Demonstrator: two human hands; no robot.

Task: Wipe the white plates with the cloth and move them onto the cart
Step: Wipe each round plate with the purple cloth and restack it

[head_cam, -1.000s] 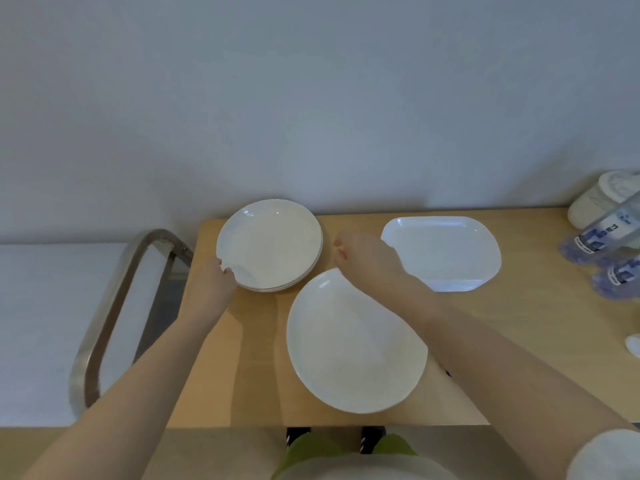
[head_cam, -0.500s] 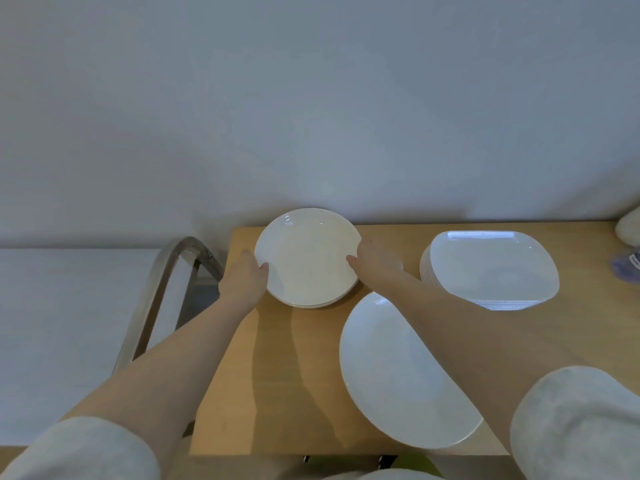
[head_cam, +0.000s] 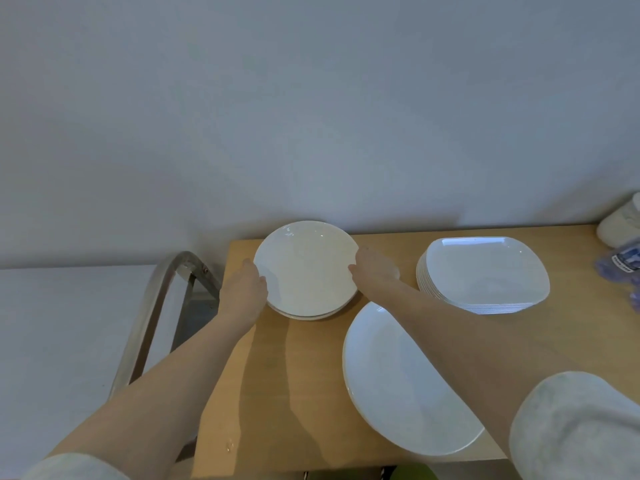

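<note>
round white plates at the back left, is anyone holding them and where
Yes: the left hand grips the left rim of the top round white plate and the right hand grips its right rim.

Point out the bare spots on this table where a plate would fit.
The widest bare wood runs from the round stack to the near edge, between the left edge and the large plate. A small patch lies by the right edge, near of the rectangular stack. The back is crowded: both hands grip the round stack.
</note>
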